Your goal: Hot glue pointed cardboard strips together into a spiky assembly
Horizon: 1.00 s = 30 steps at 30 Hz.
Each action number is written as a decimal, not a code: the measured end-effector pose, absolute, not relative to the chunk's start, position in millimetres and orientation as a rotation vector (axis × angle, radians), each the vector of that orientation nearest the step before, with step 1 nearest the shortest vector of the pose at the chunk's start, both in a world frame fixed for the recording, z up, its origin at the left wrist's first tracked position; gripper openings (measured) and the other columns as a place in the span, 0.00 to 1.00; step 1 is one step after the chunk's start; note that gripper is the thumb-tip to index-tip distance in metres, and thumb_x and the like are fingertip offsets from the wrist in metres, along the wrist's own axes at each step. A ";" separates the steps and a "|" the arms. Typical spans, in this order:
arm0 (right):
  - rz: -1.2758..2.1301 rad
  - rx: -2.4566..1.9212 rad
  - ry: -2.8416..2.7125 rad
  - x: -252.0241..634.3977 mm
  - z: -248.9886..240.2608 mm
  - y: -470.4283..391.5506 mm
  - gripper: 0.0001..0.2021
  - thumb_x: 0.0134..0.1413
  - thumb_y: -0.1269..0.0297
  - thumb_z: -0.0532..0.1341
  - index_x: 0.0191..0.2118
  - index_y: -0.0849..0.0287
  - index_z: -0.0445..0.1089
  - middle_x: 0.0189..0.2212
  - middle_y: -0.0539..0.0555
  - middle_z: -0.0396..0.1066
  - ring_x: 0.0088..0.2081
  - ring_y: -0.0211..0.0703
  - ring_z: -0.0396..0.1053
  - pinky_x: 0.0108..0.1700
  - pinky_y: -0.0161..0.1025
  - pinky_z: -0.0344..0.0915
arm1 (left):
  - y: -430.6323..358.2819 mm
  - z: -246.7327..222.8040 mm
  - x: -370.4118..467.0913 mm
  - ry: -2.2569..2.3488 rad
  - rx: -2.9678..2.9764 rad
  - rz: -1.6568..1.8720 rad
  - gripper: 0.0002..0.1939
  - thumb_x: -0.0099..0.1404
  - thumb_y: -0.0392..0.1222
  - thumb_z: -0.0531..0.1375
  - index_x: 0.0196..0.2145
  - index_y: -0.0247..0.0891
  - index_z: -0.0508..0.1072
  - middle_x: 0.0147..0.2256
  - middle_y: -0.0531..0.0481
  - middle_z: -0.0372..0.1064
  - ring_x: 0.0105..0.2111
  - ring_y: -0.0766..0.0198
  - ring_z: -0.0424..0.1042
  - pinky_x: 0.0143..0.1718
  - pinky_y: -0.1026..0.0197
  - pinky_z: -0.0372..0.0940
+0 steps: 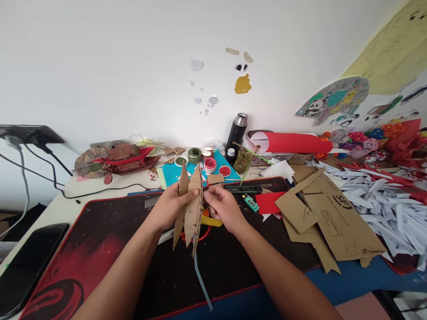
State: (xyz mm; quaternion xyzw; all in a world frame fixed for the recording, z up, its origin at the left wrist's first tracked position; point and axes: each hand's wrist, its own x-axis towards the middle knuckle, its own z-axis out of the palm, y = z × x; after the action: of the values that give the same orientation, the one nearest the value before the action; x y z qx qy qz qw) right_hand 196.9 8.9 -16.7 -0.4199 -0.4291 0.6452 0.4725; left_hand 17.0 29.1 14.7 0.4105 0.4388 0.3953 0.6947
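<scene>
My left hand (168,206) is closed around a pointed, boat-shaped cardboard piece (191,213), its thumb pressed on the flat face. A second pointed flap (180,213) stands beside it, under the same fingers. Along the right side runs a narrow corrugated edge (199,218). At that edge, my right hand (222,206) is closed in a pinch, its fingertips partly hidden by the cardboard. A thin bluish strip (202,280) trails from the lower tip onto the black mat. Beneath the hands lie a yellow handle (211,221) and a red loop handle (207,233), partly covered.
Open paint pots (210,165) stand on blue paper behind the hands, near a black flask (236,135) and a jar with brushes (243,161). Cardboard sheets (343,226) and white paper strips (383,204) lie right. A phone (33,266) and model boat (125,158) are left.
</scene>
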 end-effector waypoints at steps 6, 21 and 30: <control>1.630 -0.985 -1.011 192.8 -14.7 7.7 0.26 0.53 0.37 0.72 0.31 0.56 0.68 0.20 0.43 0.66 0.16 0.29 0.50 0.17 0.31 0.44 | 28.2 18.1 18.0 0.989 0.896 0.866 0.28 0.50 0.55 0.80 0.41 0.39 0.77 0.33 0.48 0.80 0.29 0.55 0.77 0.32 0.55 0.73; 1.559 -1.011 -0.944 192.1 -20.0 8.9 0.26 0.50 0.37 0.73 0.31 0.56 0.68 0.17 0.41 0.62 0.15 0.29 0.49 0.17 0.31 0.43 | 27.9 14.1 19.2 1.017 0.982 0.834 0.30 0.50 0.56 0.79 0.45 0.38 0.77 0.37 0.45 0.82 0.31 0.51 0.80 0.34 0.54 0.73; 1.470 -1.004 -0.838 191.7 -13.6 17.2 0.22 0.51 0.43 0.74 0.38 0.56 0.72 0.15 0.38 0.56 0.16 0.30 0.46 0.17 0.31 0.41 | 26.0 15.0 17.8 0.983 0.981 0.786 0.32 0.52 0.51 0.79 0.51 0.38 0.76 0.40 0.46 0.82 0.35 0.52 0.80 0.38 0.54 0.73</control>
State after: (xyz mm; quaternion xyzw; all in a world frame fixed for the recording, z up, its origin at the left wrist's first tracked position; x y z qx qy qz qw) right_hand 191.7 17.2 -13.6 -0.4247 -0.3546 0.6220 0.5541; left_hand 17.8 26.0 15.0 0.4401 0.4410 0.3524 0.6984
